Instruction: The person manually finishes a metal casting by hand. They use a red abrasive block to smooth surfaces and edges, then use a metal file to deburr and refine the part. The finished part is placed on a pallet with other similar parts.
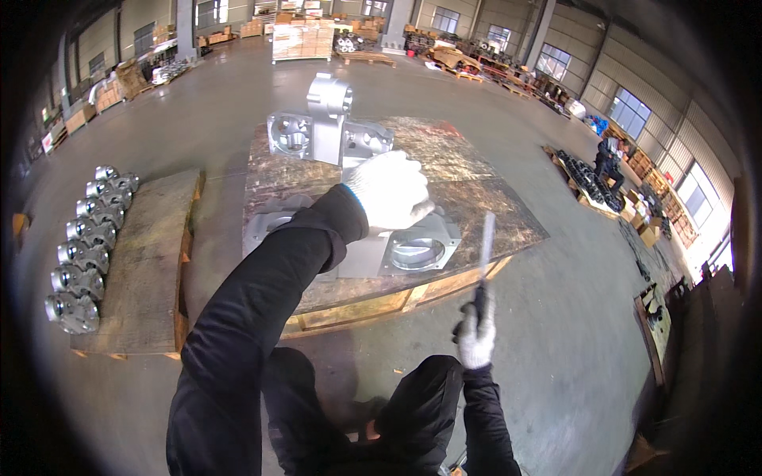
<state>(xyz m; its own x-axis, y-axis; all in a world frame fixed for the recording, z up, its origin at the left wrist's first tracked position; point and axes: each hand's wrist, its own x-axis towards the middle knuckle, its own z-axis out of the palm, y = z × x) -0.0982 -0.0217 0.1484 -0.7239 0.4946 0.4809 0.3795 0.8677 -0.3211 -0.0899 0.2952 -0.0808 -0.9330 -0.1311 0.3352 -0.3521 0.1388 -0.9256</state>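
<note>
A large silver metal casting (327, 143) with round, ring-like openings sits on a worn wooden work surface. My left hand (389, 189), in a white knit glove, reaches across it with its fingers curled over the casting's middle part, hiding what lies beneath. Nearer to me, another round opening (417, 252) of the metalwork shows below that hand. My right hand (476, 339), also gloved, is wrapped round the dark handle of a file (486, 242). Its flat, pale blade points upward, to the right of the work surface and apart from the casting.
The wooden work surface (468, 208) stands right before my knees. At the left, several similar silver castings (89, 246) line a low wooden pallet (147, 266). Another person (609, 163) sits at the far right beside dark parts on a pallet. Stacked boxes (303, 40) stand at the back.
</note>
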